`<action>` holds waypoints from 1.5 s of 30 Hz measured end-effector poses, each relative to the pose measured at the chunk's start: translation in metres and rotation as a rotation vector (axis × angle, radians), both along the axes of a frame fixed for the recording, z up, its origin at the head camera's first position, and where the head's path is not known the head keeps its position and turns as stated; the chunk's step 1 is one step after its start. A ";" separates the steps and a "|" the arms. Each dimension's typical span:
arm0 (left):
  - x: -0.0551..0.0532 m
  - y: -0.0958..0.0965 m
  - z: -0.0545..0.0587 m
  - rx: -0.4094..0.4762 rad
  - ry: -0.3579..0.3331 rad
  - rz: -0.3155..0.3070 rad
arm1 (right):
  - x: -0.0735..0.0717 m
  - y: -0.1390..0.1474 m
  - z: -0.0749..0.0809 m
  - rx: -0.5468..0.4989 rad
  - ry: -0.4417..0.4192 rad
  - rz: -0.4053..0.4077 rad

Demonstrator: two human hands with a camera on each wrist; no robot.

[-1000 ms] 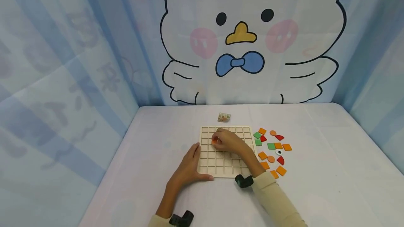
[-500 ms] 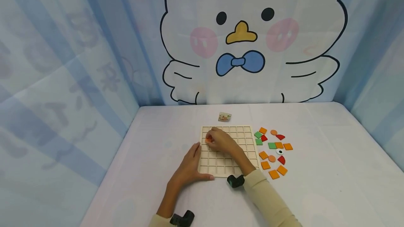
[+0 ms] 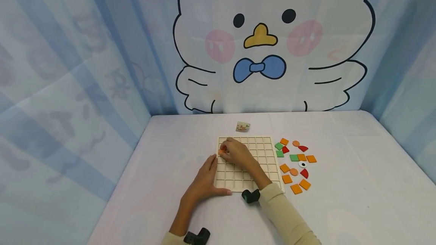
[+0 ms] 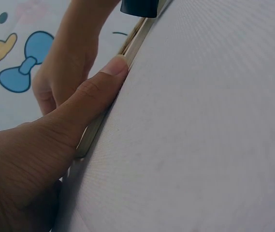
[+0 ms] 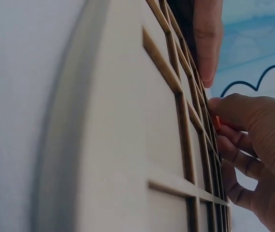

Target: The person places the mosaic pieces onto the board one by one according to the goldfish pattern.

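A pale wooden grid board [image 3: 265,162] lies on the table, divided into many small square cells. My right hand [image 3: 237,155] is over its upper left part and pinches a small orange tile [image 3: 221,152] between thumb and fingers, right at the cells near the left edge. In the right wrist view only an orange-red sliver of the tile [image 5: 218,123] shows between the fingers. My left hand [image 3: 204,180] rests against the board's left side with extended fingers. In the left wrist view its thumb [image 4: 96,94] lies along the board's front edge.
Right of the board lie loose flat pieces: several orange squares [image 3: 296,189], green squares [image 3: 294,157], red wedges [image 3: 304,173], orange discs [image 3: 294,171] and a white eye disc [image 3: 302,164]. A small printed picture card [image 3: 243,126] lies behind the board.
My right hand has moved left across the board with the orange tile, from the inner cells to those at the left edge. My left hand has stayed in place.
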State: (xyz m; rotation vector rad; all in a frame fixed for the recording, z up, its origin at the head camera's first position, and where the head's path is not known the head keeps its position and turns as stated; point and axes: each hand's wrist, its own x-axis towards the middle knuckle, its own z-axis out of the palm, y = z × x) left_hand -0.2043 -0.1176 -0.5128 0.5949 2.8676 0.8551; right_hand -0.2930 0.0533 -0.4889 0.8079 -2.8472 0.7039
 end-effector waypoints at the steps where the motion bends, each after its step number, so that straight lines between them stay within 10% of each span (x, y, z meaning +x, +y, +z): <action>1: 0.000 0.000 0.000 -0.002 -0.003 0.000 | 0.000 0.000 0.000 0.000 -0.009 -0.002; 45: 0.000 -0.001 0.001 0.020 0.025 -0.012 | 0.003 0.006 -0.001 -0.133 -0.108 0.000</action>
